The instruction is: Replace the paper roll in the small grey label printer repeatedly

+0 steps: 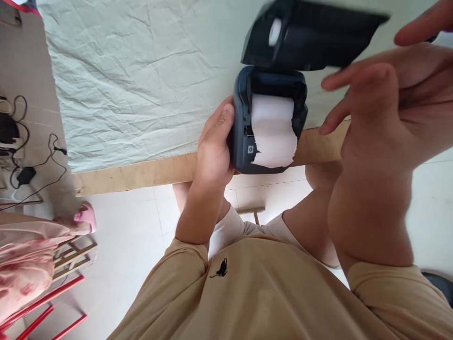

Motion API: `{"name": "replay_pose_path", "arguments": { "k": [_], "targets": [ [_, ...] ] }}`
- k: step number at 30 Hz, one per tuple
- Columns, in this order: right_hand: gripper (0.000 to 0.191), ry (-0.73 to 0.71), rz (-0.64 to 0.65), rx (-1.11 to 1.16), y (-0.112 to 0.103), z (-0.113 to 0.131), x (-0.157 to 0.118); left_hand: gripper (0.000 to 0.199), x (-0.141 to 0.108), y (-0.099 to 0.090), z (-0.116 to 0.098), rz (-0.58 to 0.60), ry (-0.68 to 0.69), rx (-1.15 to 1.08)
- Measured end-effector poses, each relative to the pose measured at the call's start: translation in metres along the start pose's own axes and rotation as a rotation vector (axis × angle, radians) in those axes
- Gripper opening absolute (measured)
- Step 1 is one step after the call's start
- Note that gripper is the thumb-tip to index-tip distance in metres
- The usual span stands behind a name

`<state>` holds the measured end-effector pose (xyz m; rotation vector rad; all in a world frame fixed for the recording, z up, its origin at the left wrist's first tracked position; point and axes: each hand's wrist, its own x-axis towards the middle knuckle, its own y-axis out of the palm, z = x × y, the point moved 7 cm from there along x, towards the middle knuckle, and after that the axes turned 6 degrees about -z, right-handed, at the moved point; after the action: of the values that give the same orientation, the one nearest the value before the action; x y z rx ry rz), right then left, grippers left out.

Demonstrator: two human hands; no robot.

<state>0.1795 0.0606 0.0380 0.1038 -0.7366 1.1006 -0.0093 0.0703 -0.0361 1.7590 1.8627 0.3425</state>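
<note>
Tan fabric of a short-sleeved shirt point(262, 293) with a small black motif spreads across the bottom of the view. The right hand point(396, 104) is raised on the right, palm showing and fingers spread wide, gripping nothing that shows. Its fingertips are near the raised black plastic lid point(311, 40), which is blurred; whether they touch it, I cannot tell.

The left hand point(215, 146) holds the compact dark blue-grey plastic printer point(242, 151) by its left side, thumb along the casing, the other fingers partly hidden. The printer is over the near wooden edge point(141, 177) of the surface point(141, 85), which is covered in wrinkled pale green cloth. Its long axis runs away from the person, its open compartment facing up towards the camera. The lid stands open at the far end, and a white paper roll point(272, 111) sits inside, its torn, ragged end pointing back towards the person.

Off to the left, black cables point(53, 160) and a black adapter point(26, 175) lie near a pink slipper point(87, 216) on another person's foot.
</note>
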Motion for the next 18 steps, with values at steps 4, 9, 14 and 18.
{"name": "replay_pose_path", "arguments": {
  "k": [4,9,14,18],
  "targets": [
    [0.017,-0.094,0.209,-0.167,0.018,0.010,0.005,0.041,0.000,-0.001,0.002,0.005,-0.004,0.010],
    [0.012,-0.175,0.582,-0.557,0.047,0.009,0.006,0.043,-0.003,0.004,-0.001,0.068,0.010,0.142],
    [0.026,-0.176,0.751,-0.624,0.048,0.012,0.009,0.048,-0.001,0.001,-0.006,0.079,0.087,0.328],
    [0.029,-0.057,0.619,-0.265,0.019,0.008,0.017,0.037,-0.003,0.005,-0.004,0.154,0.082,0.271]
  ]
}}
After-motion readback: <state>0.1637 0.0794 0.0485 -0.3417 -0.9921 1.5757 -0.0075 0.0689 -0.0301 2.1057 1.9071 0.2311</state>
